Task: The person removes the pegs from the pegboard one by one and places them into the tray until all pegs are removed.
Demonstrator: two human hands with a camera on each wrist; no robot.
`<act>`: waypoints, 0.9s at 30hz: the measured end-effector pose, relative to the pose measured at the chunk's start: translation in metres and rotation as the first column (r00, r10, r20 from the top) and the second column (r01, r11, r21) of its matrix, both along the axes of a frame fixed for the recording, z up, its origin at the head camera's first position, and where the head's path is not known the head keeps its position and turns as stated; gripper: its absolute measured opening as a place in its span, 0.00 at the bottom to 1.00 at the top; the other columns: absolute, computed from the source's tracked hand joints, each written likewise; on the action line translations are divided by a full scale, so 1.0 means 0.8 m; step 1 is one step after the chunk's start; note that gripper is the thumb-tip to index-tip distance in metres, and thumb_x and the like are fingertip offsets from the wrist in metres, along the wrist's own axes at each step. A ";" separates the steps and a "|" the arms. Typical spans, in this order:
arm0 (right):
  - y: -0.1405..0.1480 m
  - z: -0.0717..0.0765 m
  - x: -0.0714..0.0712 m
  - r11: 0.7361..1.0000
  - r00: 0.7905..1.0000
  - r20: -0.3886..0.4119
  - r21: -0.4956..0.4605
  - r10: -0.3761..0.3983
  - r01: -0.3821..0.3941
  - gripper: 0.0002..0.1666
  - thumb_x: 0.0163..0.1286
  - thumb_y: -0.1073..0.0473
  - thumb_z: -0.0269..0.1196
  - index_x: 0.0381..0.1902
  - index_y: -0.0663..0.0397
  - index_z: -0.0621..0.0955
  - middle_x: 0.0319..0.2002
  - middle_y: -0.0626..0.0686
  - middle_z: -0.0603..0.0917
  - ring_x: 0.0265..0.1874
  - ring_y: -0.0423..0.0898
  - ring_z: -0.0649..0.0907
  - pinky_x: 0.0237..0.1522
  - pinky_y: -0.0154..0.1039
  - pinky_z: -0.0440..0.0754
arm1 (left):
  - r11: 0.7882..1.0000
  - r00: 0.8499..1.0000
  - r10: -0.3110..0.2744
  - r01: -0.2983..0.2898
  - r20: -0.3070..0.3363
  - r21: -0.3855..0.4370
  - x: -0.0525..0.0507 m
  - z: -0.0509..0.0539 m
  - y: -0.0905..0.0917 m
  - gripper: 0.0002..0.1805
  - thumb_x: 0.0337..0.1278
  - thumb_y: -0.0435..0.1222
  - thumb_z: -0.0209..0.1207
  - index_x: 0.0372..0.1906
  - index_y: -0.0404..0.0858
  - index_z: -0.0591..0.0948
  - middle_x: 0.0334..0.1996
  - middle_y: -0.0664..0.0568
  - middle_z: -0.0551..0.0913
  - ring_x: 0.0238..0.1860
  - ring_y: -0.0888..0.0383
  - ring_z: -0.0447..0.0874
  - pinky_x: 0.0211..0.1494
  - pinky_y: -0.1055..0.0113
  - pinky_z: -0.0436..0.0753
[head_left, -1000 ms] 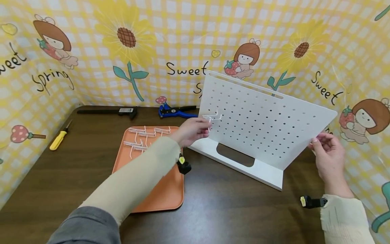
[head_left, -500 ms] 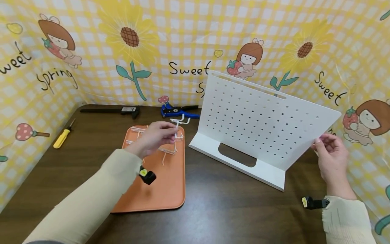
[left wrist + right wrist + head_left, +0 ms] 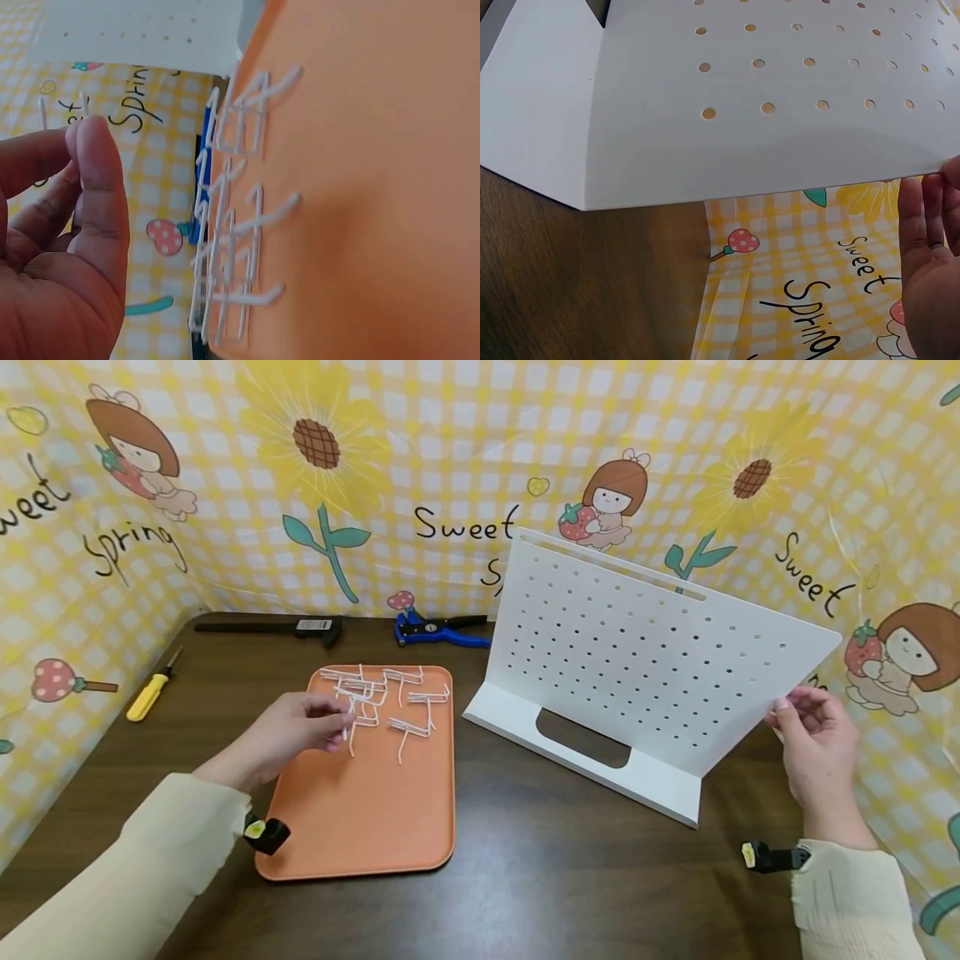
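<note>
My left hand (image 3: 296, 731) pinches a white wire pegboard hook (image 3: 43, 112) between thumb and fingers, above the upper left of an orange tray (image 3: 360, 827). In the left wrist view only the hook's prongs show past the fingertips. Several more white hooks (image 3: 408, 727) lie along the tray's far part, some overlapping. To the right stands a white pegboard (image 3: 630, 647), leaning back from its flat foot, with rows of round holes and no hooks in them. At its right edge, my right hand (image 3: 817, 743) grips the panel between thumb and fingers.
Behind the tray lie a dark caliper (image 3: 270, 628) and blue-and-black wire strippers (image 3: 435, 631). A yellow-handled screwdriver (image 3: 153, 689) rests at the table's left. Yellow checked cloth (image 3: 450, 443) hangs around the back and sides.
My left hand has moved left from the pegboard's left edge to above the tray, carrying the white hook with it. The right hand still holds the pegboard's edge.
</note>
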State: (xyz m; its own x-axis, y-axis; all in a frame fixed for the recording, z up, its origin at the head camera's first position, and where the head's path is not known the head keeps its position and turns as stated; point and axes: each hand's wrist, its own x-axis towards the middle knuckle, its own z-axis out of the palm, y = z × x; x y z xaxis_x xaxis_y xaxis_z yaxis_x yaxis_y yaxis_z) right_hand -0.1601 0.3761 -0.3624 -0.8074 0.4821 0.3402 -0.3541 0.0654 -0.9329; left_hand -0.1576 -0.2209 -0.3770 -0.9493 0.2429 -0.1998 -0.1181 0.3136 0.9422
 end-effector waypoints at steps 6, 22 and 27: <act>-0.001 0.000 0.000 1.000 1.000 -0.020 -0.013 0.011 -0.012 0.15 0.71 0.79 0.60 0.39 0.54 0.82 0.36 0.52 0.79 0.31 0.40 0.80 0.34 0.24 0.83 | 0.986 0.999 -0.051 0.047 -0.019 -0.158 0.015 -0.009 -0.018 0.11 0.75 0.29 0.57 0.48 0.21 0.79 0.30 0.50 0.81 0.31 0.59 0.82 0.38 0.63 0.88; 0.000 0.000 0.000 1.000 1.000 -0.012 0.003 0.018 -0.018 0.15 0.71 0.78 0.59 0.40 0.53 0.82 0.36 0.53 0.78 0.32 0.41 0.80 0.35 0.24 0.82 | 0.842 0.979 -0.198 0.146 -0.045 -0.520 0.031 -0.026 -0.036 0.09 0.67 0.29 0.60 0.28 0.35 0.83 0.19 0.56 0.79 0.22 0.58 0.77 0.25 0.68 0.76; 0.000 0.000 0.001 1.000 1.000 -0.006 0.007 0.018 -0.018 0.13 0.71 0.77 0.60 0.40 0.53 0.81 0.36 0.53 0.78 0.32 0.41 0.80 0.35 0.24 0.82 | 0.828 0.978 -0.205 0.148 -0.048 -0.541 0.033 -0.028 -0.041 0.10 0.66 0.29 0.60 0.27 0.36 0.82 0.18 0.56 0.78 0.22 0.58 0.77 0.25 0.67 0.77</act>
